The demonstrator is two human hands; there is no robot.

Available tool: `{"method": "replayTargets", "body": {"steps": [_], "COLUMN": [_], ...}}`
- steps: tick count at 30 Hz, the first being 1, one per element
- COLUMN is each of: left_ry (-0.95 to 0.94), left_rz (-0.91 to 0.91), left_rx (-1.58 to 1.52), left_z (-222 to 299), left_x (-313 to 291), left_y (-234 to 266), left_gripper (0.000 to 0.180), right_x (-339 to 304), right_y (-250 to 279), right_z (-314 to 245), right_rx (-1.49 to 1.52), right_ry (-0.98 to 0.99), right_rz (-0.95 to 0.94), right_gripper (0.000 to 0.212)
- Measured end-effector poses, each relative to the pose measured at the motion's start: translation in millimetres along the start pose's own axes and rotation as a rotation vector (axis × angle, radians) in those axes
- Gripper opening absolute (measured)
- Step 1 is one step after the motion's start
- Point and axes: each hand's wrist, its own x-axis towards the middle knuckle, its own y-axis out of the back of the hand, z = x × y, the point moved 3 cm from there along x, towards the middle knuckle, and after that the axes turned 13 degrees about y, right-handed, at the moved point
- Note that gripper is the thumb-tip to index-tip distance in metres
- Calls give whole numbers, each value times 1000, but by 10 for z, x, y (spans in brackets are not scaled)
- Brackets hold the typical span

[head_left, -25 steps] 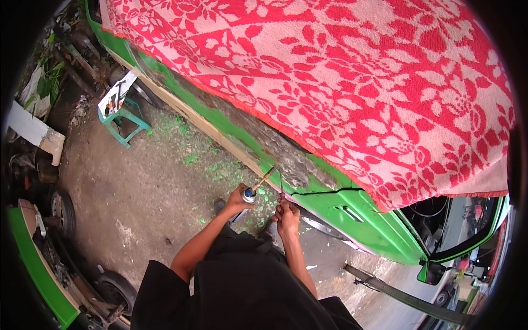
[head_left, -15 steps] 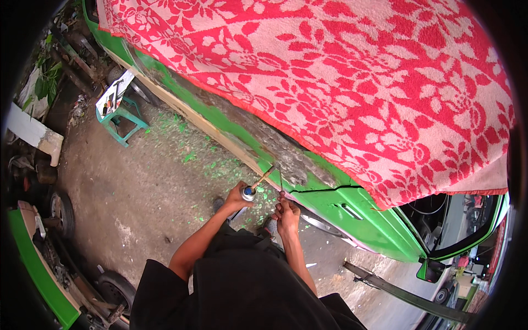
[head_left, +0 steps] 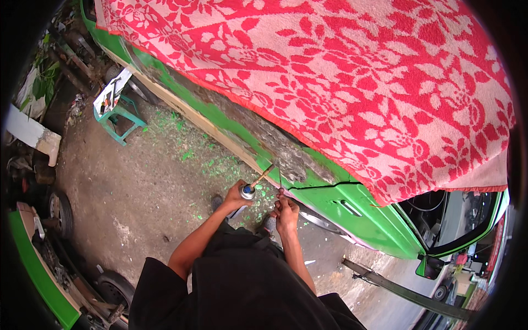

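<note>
- Concrete floor (head_left: 148, 181) beneath us carries green flakes (head_left: 188, 154).
- Our left hand (head_left: 235, 199) grips a canister torch (head_left: 247, 192), our right hand (head_left: 286, 213) a thin-shafted tool (head_left: 281, 191), beside the green car (head_left: 379, 223).
- Floral towel (head_left: 330, 93) hides its upper part.

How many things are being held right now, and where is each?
2: a canister with a nozzle in the left hand, and a thin tool in the right hand, both beside the green vehicle. Something small could be hidden in either grip.
</note>
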Motion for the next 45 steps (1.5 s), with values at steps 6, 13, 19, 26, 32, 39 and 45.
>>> {"method": "replayTargets", "body": {"steps": [6, 13, 19, 26, 32, 39, 45], "left_ry": [21, 19, 48, 139, 114, 125, 151], "left_rz": [4, -10, 42, 102, 236, 334, 342], "left_rx": [8, -11, -40, -214, -212, -238, -317], "left_z": [113, 105, 71, 80, -29, 8, 31], "left_x": [-118, -148, -171, -503, -865, -1496, -1695], "left_y": [23, 4, 96, 100, -66, -484, -630], "left_gripper": [59, 61, 64, 61, 62, 63, 61], "right_x": [-45, 39, -64, 269, 324, 173, 357], "right_y": [56, 35, 51, 123, 165, 427, 410], "right_z": [39, -155, -318, -81, -225, -464, -388], "right_rx": [21, 30, -15, 42, -27, -22, -42], "right_ry": [14, -60, -37, -98, -108, -84, -139], "right_rz": [-5, -32, -37, -144, -210, -252, -312], "right_gripper": [14, 16, 13, 10, 9, 15, 14]}}
